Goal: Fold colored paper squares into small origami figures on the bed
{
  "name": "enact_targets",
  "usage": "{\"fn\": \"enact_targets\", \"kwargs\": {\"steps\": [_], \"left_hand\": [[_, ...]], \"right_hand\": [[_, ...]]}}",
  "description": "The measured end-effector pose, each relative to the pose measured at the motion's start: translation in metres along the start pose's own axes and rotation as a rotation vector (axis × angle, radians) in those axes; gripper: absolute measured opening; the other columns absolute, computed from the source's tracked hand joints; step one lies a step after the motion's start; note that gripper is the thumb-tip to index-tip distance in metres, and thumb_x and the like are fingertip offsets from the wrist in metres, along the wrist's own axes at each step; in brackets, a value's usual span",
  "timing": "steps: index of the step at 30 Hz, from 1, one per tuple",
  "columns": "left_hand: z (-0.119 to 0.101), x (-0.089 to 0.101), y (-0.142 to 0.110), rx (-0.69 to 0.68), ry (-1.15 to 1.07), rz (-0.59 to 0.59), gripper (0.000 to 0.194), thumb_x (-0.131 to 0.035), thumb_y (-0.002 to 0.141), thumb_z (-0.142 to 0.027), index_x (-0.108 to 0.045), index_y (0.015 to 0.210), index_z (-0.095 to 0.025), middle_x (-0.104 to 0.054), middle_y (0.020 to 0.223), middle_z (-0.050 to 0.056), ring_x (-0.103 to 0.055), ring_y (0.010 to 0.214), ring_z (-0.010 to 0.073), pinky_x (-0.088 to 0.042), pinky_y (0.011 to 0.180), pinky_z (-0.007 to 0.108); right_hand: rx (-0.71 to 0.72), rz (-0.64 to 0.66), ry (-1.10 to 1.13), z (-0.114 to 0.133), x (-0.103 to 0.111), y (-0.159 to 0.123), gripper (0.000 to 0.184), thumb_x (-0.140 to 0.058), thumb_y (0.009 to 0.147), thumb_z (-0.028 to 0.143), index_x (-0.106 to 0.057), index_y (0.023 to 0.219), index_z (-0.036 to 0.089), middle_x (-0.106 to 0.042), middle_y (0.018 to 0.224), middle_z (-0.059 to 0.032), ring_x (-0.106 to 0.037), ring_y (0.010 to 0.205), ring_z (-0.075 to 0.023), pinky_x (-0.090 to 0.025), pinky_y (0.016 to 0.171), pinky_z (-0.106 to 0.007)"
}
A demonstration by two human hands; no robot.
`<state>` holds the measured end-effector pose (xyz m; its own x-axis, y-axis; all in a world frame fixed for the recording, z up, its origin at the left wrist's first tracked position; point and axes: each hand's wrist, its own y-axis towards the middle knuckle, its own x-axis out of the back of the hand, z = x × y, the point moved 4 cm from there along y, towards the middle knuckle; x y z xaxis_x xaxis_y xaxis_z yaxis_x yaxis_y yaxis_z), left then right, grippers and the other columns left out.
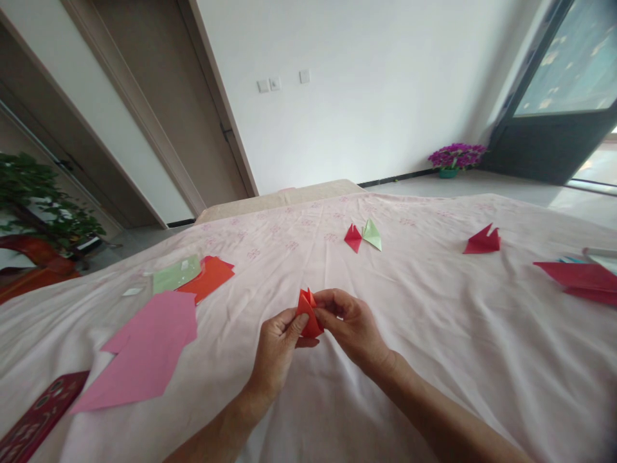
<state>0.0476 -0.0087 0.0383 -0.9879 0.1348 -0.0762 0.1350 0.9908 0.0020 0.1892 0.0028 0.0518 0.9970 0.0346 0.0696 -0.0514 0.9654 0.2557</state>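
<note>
A small folded orange-red paper piece (311,323) is held up between both hands, just above the cloth. My left hand (277,341) grips its lower left side, thumb in front and fingers behind. My right hand (349,321) pinches its upper right edge between thumb and forefinger. Pointed paper tips stick up at the top of the piece. Beyond my hands lie a red folded paper piece (353,239) and a light green one (372,235), side by side. Farther right stands another red folded paper piece (483,240).
On the left are pink paper sheets (149,350), orange paper (212,278), a green packet (173,275) and a dark red phone-like object (43,418). Large red folded paper (581,276) lies at the right edge. A wrinkled pale pink cloth (270,257) covers the surface.
</note>
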Motion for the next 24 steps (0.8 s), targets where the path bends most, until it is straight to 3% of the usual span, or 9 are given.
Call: {"fn": "enact_targets", "kwargs": {"steps": [4,10,14,24], "left_hand": [[0.001,0.000,0.000,0.008,-0.007,0.004,0.032,-0.064,0.085,-0.039,-0.072,0.103,-0.013,-0.072,0.091,0.008,-0.068,0.081,0.0189,-0.060,0.070,0.031],[0.002,0.000,-0.001,0.015,-0.016,-0.028,0.034,-0.065,0.083,-0.042,-0.073,0.100,-0.014,-0.072,0.089,0.006,-0.068,0.081,0.0198,-0.060,0.069,0.031],[0.002,0.002,0.000,0.012,-0.055,-0.090,0.038,-0.064,0.083,-0.044,-0.072,0.104,-0.014,-0.072,0.093,0.008,-0.068,0.082,0.0203,-0.060,0.068,0.030],[0.008,0.007,0.002,0.029,-0.068,-0.146,0.041,-0.066,0.080,-0.047,-0.070,0.103,-0.013,-0.072,0.092,0.009,-0.069,0.080,0.0194,-0.058,0.063,0.027]], "right_hand": [[0.017,0.008,-0.005,0.000,0.000,0.000,0.017,-0.062,0.081,0.023,-0.069,0.096,0.017,-0.072,0.083,-0.0037,-0.065,0.071,-0.0149,-0.052,0.065,-0.026],[0.244,0.019,-0.235,0.014,0.001,-0.004,0.017,-0.057,0.083,0.013,-0.069,0.091,0.022,-0.068,0.080,-0.0004,-0.062,0.070,-0.0122,-0.049,0.067,-0.023],[0.239,0.056,-0.189,0.017,-0.001,-0.007,0.019,-0.056,0.087,0.016,-0.067,0.101,0.022,-0.069,0.086,-0.0013,-0.063,0.073,-0.0128,-0.050,0.069,-0.024],[0.197,-0.032,-0.313,-0.003,-0.011,-0.009,0.009,-0.061,0.084,0.018,-0.069,0.084,0.022,-0.064,0.072,-0.0003,-0.057,0.063,-0.0131,-0.043,0.060,-0.024]]}}
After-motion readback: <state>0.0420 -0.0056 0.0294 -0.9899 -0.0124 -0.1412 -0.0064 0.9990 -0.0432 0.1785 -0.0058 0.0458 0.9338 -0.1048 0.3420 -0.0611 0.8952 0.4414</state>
